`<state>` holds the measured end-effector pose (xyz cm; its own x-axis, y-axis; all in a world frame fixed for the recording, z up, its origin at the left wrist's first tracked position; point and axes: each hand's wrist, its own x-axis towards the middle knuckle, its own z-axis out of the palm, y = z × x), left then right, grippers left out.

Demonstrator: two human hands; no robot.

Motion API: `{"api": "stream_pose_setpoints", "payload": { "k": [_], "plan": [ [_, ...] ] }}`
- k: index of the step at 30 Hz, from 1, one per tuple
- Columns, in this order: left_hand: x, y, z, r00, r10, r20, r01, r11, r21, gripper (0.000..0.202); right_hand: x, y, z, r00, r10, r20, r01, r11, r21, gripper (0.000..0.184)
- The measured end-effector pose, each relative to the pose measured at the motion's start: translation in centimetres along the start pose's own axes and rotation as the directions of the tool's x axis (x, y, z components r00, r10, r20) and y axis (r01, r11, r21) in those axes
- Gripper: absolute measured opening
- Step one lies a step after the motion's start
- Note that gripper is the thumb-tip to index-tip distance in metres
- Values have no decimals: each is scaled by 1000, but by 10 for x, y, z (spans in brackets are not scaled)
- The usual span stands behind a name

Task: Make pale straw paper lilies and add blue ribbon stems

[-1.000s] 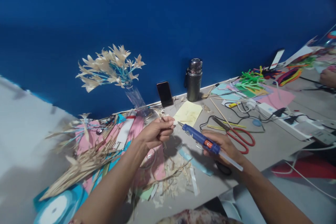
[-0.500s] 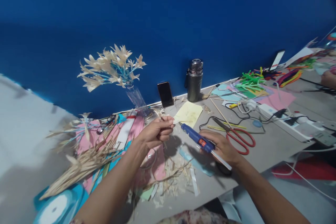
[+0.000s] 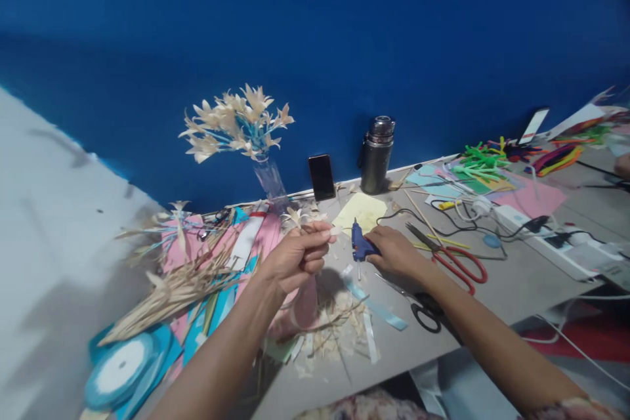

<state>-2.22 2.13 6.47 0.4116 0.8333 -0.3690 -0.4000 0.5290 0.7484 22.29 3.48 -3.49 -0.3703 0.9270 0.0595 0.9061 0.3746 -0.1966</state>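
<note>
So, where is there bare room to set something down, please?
Bare grey tabletop shows between the red-handled metal scissors and the long white power strip, and between the pale blue ribbon strip and the front edge. The left is crowded: bundle of straw-coloured strips, round blue spool.

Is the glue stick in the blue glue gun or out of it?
In, at least partly: the pale glue stick sticks out from the rear of the blue glue gun.
</note>
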Motion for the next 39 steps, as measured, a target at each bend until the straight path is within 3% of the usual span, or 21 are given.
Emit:
{"api": "stream_pose_setpoints", "payload": {
  "k": [3, 6, 9, 11, 13, 15, 17, 20, 22, 24, 30, 36, 38, 39],
  "plan": [
    [-3, -6, 2, 999, 46, 12, -46, 999, -3, 35, -8, -16, -10, 979, 7, -205, -6, 1000, 8, 24],
    [0, -11, 2, 996, 91, -2, -91, 996, 8, 32, -16, -39, -26, 846, -22, -533, 88, 991, 98, 19],
    [2, -10, -3, 993, 117, -31, -114, 991, 62, 31, -16, -51, -36, 766, 24, -642, 150, 965, 215, 18],
    [-1, -6, -9, 991, 129, -26, -126, 987, 97, 29, -12, -49, -35, 792, 138, -595, 96, 934, 345, 17],
    [-6, -1, -14, 992, 122, -6, -120, 984, 130, 26, -9, -45, -30, 879, 224, -421, 46, 839, 542, 14],
    [-11, 5, -18, 993, 118, 27, -121, 966, 227, 22, -6, -45, -25, 945, 240, -223, -19, 720, 693, 16],
    [-13, 11, -20, 992, 85, 95, -117, 905, 410, 15, -4, -50, -26, 965, 226, -130, -54, 659, 750, 26],
    [-8, 22, -19, 983, 48, 179, -150, 771, 619, 13, 6, -64, -40, 981, 90, -174, 74, 651, 755, 49],
    [-1, 29, -19, 975, 51, 217, -180, 758, 627, 15, 16, -72, -53, 969, -62, -237, 217, 667, 713, 62],
    [4, 34, -21, 966, 61, 253, -202, 790, 579, 17, 26, -77, -65, 958, -175, -228, 286, 642, 711, 60],
    [-9, 35, -27, 943, 244, 225, -328, 792, 515, 15, 41, -86, -82, 969, -230, -94, 179, 384, 906, 22],
    [-37, 32, -21, 910, 392, 135, -378, 650, 659, 25, 49, -107, -90, 956, -294, 17, 105, 395, 913, 48],
    [-45, 33, -27, 870, 483, 102, -423, 621, 660, 23, 49, -106, -86, 945, -323, 41, 82, 357, 930, 49],
    [-50, 35, -33, 821, 568, 61, -467, 605, 645, 21, 47, -103, -81, 948, -316, 44, 67, 332, 941, 48]
  ]
}}
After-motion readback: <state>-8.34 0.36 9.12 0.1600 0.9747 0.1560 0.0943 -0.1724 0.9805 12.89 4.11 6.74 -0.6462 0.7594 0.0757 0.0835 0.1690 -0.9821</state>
